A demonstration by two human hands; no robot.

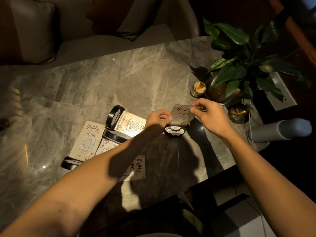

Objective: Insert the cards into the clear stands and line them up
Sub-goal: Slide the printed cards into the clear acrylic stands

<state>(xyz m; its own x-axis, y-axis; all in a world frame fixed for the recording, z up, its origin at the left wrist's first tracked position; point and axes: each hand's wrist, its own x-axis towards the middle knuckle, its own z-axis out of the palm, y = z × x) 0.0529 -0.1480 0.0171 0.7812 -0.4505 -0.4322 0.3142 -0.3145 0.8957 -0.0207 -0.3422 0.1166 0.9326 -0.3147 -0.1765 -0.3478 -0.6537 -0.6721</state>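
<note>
Plant (239, 69) near stand (181, 115) — toothpicks (199, 87), perhaps

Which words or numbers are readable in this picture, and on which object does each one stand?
"伊人时光" and "卡06": card in the flat stand lying at the left.
"伊人时" and "09": card in the upright stand, held by the left hand and the right hand; the rest is covered.
"伊人时光" and "卡01", partly hidden: loose card near the left forearm.
QR codes and small print on the cards: too small to read.
</note>
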